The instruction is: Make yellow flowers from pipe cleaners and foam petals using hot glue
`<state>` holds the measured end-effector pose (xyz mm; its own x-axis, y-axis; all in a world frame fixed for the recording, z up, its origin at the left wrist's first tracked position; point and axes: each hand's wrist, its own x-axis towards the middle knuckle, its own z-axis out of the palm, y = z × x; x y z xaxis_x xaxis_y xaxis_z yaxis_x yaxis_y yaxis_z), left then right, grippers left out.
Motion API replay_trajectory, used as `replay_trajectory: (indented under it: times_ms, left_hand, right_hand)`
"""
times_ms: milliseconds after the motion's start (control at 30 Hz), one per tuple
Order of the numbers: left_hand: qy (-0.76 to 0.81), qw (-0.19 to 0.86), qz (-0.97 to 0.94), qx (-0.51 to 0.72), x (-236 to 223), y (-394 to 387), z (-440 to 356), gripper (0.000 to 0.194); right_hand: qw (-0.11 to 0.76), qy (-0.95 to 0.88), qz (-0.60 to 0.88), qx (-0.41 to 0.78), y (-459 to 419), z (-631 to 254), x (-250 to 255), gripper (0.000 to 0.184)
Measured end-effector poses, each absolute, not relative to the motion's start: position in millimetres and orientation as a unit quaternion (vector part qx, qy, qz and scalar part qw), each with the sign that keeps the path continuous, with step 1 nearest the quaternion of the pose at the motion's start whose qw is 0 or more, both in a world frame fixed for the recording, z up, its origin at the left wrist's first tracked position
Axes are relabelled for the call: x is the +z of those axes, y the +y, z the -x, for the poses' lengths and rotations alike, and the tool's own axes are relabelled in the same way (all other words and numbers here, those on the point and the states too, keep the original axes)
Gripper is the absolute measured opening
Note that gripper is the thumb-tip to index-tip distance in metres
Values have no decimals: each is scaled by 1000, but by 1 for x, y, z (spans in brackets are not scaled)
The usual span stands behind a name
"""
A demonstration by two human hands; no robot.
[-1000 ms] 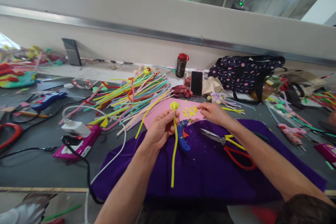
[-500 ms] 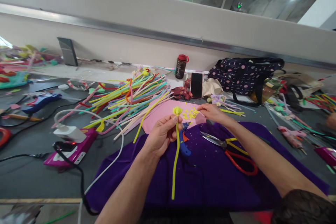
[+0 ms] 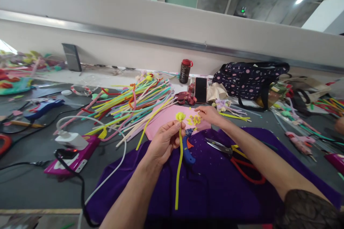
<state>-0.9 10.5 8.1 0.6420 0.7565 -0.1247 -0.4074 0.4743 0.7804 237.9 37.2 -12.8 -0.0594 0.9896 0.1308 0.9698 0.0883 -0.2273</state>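
My left hand [image 3: 168, 139] is closed round the yellow stem of a pipe cleaner flower [image 3: 180, 116], its head upright above my fingers and its stem hanging down. My right hand [image 3: 211, 115] reaches over the pink sheet [image 3: 156, 123], fingertips pinched beside several small yellow pieces [image 3: 194, 118]. Whether a piece sits between those fingertips is hidden. Below the sheet a blue-handled glue gun [image 3: 189, 155] lies partly behind the stem. Scissors [image 3: 219, 146] with red handles rest on the purple cloth [image 3: 215, 186], under my right forearm.
Many coloured pipe cleaners [image 3: 129, 103] are heaped at back left. A phone [image 3: 201, 90], a bottle [image 3: 185, 71] and a dotted bag [image 3: 242, 80] stand at the back. A magenta power strip [image 3: 87, 150] with cables lies left. Another person's hand [image 3: 340, 125] shows at the right edge.
My right hand has moved slightly left, closer over the yellow pieces. The left hand still holds the flower, and the view has tilted a little.
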Motion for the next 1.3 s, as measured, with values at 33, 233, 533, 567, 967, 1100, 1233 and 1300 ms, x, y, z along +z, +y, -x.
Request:
replay_trajectory:
  times_ms: [33, 233, 533, 567, 967, 1100, 1233, 1300]
  left_hand:
    - [236, 826, -372, 353, 8, 11, 1, 16]
    - [218, 820, -391, 357, 3, 13, 1, 16]
    - [223, 816, -396, 357, 6, 15, 4, 18]
    - [222, 816, -396, 358, 6, 16, 4, 18]
    - [232, 815, -383, 368, 5, 13, 3, 21]
    - [229, 811, -396, 366, 2, 12, 1, 21]
    - [224, 810, -406, 360, 0, 13, 1, 21]
    - [225, 808, -409, 360, -1, 13, 1, 21]
  right_hand:
    - [119, -728, 674, 34, 45, -239, -13, 34]
    - [54, -733, 678, 0, 84, -234, -18, 23]
    - [57, -731, 679, 25, 102, -220, -23, 27]
    - [83, -726, 682, 30, 100, -219, -21, 23]
    - [470, -616, 544, 323, -13, -169, 17, 10]
    - [608, -439, 453, 482, -29, -148, 13, 5]
    - [622, -408, 446, 498, -30, -141, 6, 7]
    - [622, -408, 452, 493, -31, -142, 4, 6]
